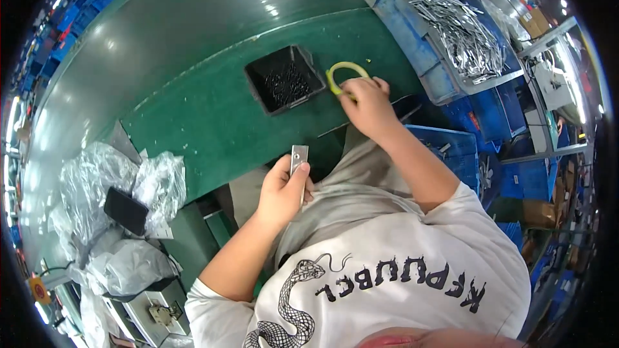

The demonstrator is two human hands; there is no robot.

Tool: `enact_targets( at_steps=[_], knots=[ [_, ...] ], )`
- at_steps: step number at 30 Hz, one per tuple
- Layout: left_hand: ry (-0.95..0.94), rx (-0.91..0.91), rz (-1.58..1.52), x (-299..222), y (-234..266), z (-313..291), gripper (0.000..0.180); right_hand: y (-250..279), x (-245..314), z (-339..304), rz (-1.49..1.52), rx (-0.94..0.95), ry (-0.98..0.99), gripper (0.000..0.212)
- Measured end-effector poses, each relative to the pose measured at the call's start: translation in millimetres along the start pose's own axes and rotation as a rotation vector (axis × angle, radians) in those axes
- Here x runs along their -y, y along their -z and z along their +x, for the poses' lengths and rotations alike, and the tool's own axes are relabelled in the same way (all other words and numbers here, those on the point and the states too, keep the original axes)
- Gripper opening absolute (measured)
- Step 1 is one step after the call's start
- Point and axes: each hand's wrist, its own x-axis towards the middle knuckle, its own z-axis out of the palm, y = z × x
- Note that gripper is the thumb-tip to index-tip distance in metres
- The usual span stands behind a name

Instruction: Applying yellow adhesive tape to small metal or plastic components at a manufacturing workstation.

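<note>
Closest in, the left hand is clamped on a flat metal strip, its long axis running straight ahead toward the black tray of small dark parts. Well apart, out to the right, the right hand curls over a yellow ring; can't tell if it's gripping. That hand's nearer the tray, just beside the ring on the desk.

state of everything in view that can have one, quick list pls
metal strip: gripped in left hand, one end exposed
yellow ring: touched by right hand, grip unclear
black bin: open, small dark parts inside
blue crate: open, heaped with metal pieces
plastic bags: crumpled
</note>
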Motion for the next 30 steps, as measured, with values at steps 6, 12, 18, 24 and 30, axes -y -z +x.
enact_targets(
  at_steps=[6, 12, 18, 24, 30],
  knots=[
    [0.001, 0.090, -0.185, -0.5, 1.1, 3.5, 0.012, 30.4, -2.4, -69.0, 0.725, 0.024, -0.112, 0.006],
    [-0.019, -0.057, -0.226, 2.5, 0.0, 1.8, 0.012, 29.4, 19.4, -92.4, 1.042, 0.240, -0.090, 0.021],
    [-0.082, -0.174, -0.325, -8.4, 1.7, -0.6, 0.016, 27.2, 35.2, -90.2, 1.135, 0.100, -0.263, 0.022],
    [-0.065, -0.164, -0.566, -7.2, 0.4, -0.9, 0.012, 22.4, 46.1, -79.0, 1.107, -0.143, -0.220, 0.019],
    [-0.068, -0.061, -0.666, -3.3, 0.7, -2.4, 0.008, 18.6, 46.1, -72.2, 1.171, -0.054, -0.330, 0.016]
  ],
)
